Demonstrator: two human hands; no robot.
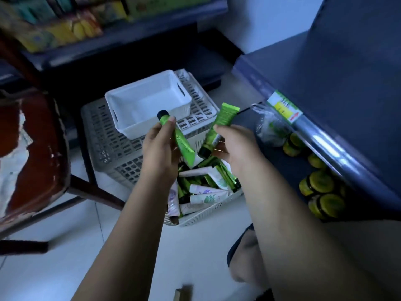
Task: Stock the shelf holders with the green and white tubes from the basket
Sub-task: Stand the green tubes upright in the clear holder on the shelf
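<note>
My left hand (pixel 161 146) grips a green tube (pixel 180 140) with its dark cap pointing up and left. My right hand (pixel 233 144) holds a second green tube (pixel 219 127) with the flat crimped end up and the dark cap down. Both hands hover just above a white mesh basket (pixel 208 216) on the floor, filled with several green and white tubes (pixel 206 187). An empty white holder bin (pixel 147 105) sits behind the hands on an upturned grey crate (pixel 104 135).
A dark blue shelf (pixel 325 118) rises on the right, with green-lidded jars (pixel 321 183) and a plastic bag (pixel 269 127) on the level beneath it. A brown chair (pixel 34 153) stands at left. Stocked shelves (pixel 71 29) fill the top left. My knee (pixel 249 257) is at bottom.
</note>
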